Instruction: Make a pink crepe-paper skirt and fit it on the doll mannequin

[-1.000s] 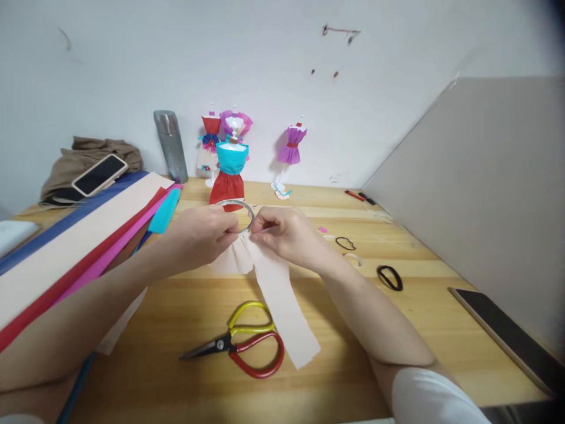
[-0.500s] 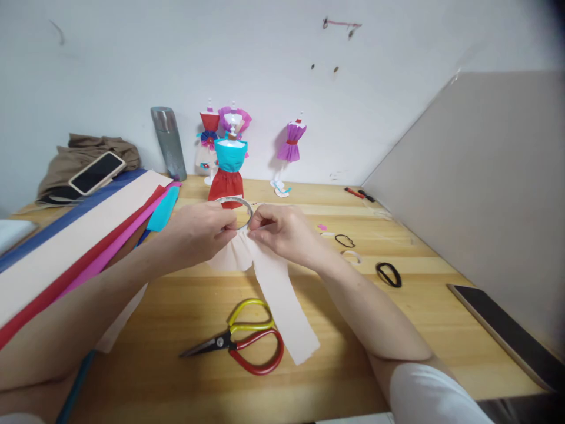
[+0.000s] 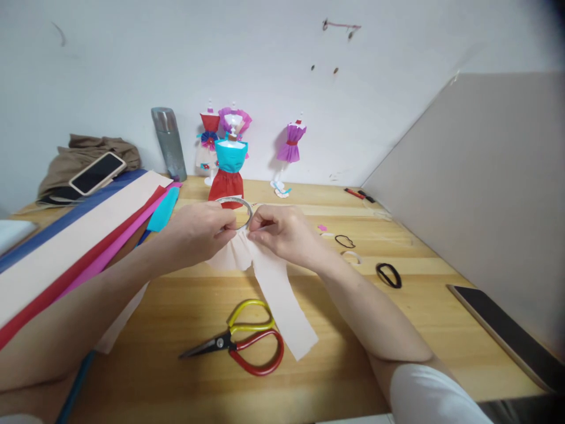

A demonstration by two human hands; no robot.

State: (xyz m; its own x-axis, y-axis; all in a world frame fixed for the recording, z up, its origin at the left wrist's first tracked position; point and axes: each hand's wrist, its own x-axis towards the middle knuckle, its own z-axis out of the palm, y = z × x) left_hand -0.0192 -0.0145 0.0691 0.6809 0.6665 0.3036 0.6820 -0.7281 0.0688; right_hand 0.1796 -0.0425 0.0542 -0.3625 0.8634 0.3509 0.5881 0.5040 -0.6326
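A pale pink crepe paper strip (image 3: pixel 285 306) is held between my two hands above the table. Its left part is gathered into pleats under my fingers, and its flat tail hangs down to the right. My left hand (image 3: pixel 207 229) is closed on the pleated part. My right hand (image 3: pixel 282 232) pinches the strip's top edge just beside it. A ring-shaped roll of tape (image 3: pixel 248 209) stands up between the hands, its lower part hidden by the fingers. Scissors (image 3: pixel 233 341) with one yellow and one red handle lie below, beside the tail.
Small mannequins in paper dresses, one in turquoise and red (image 3: pixel 230 159), another in purple (image 3: pixel 291 144), stand along the wall. Coloured paper sheets (image 3: pixel 75 241) and a bottle (image 3: pixel 169 144) are at left. Black hair ties (image 3: pixel 388 275) and a phone (image 3: pixel 498 330) lie at right.
The strip's free tail has shifted slightly up and left as a little more paper is gathered at the fingers. Both hands stay almost in place.
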